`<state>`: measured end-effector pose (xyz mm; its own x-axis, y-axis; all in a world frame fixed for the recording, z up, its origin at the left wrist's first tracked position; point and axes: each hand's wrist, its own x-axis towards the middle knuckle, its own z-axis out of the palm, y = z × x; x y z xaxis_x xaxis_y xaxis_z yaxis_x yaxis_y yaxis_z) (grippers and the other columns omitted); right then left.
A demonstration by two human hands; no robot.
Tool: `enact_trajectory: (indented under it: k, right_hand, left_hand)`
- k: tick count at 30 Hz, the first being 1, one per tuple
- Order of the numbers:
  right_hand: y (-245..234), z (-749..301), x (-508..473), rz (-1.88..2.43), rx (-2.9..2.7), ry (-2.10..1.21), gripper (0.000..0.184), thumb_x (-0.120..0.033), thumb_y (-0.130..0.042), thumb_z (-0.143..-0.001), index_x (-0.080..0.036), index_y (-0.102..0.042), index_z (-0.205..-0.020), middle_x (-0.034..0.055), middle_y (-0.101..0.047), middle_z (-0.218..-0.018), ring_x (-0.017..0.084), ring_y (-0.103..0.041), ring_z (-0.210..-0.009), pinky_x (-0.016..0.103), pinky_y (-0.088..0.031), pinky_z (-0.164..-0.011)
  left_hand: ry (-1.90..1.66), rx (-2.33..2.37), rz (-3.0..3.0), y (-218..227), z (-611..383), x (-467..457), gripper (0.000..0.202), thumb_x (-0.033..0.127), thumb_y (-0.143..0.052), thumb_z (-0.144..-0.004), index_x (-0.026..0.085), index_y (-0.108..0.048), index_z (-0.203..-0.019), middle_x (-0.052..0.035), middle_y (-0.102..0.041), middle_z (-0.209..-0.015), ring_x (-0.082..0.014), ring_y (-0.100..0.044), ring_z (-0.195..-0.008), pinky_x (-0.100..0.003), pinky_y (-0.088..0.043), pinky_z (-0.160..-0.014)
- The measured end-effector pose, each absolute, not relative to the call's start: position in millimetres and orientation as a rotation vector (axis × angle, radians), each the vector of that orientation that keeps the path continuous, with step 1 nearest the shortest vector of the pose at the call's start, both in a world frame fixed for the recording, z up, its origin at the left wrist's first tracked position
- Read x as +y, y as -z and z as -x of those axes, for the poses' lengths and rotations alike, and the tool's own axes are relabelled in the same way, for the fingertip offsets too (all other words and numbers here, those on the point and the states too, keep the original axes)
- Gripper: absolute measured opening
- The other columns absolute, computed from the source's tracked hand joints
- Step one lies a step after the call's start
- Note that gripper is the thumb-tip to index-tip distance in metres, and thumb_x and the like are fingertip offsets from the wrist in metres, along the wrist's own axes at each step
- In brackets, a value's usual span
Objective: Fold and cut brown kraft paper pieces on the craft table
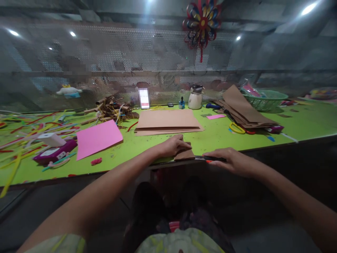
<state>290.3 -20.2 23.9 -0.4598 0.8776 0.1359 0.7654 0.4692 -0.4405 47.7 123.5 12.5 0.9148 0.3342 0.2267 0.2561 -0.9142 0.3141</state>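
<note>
My left hand (pixel 174 145) lies fingers-down on a small brown cardboard piece (pixel 185 154) at the front edge of the green table (pixel 216 135), pressing it flat. My right hand (pixel 228 160) is closed round a dark utility knife (pixel 210 159) with a red mark, its blade end touching the right side of that piece. A stack of brown cardboard sheets (pixel 167 122) lies just beyond my left hand.
A pink paper sheet (pixel 98 138) lies to the left, with coloured strips (pixel 23 137) and a purple box (pixel 54 153) further left. Brown paper pile (pixel 243 109), yellow-handled scissors (pixel 237 128), a green basket (pixel 264 99), a white jar (pixel 195 98) and a stick bundle (pixel 112 108) stand behind.
</note>
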Motion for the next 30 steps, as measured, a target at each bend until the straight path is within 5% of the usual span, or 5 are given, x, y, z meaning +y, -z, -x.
enact_trajectory:
  k: [30]
  right_hand:
    - [-11, -277, -43, 1.378, -2.259, -0.364, 0.037, -0.036, -0.049, -0.091, -0.023, -0.061, -0.123, 0.008, -0.067, -0.118, 0.025, -0.064, -0.105, 0.038, -0.051, -0.089]
  left_hand:
    - [-0.348, 0.458, -2.787, -14, -48, 126, 0.033, 0.032, -0.043, -0.094, 0.023, -0.067, -0.115, -0.0012, -0.038, -0.075, -0.0144, -0.04, -0.07, -0.026, -0.033, -0.067]
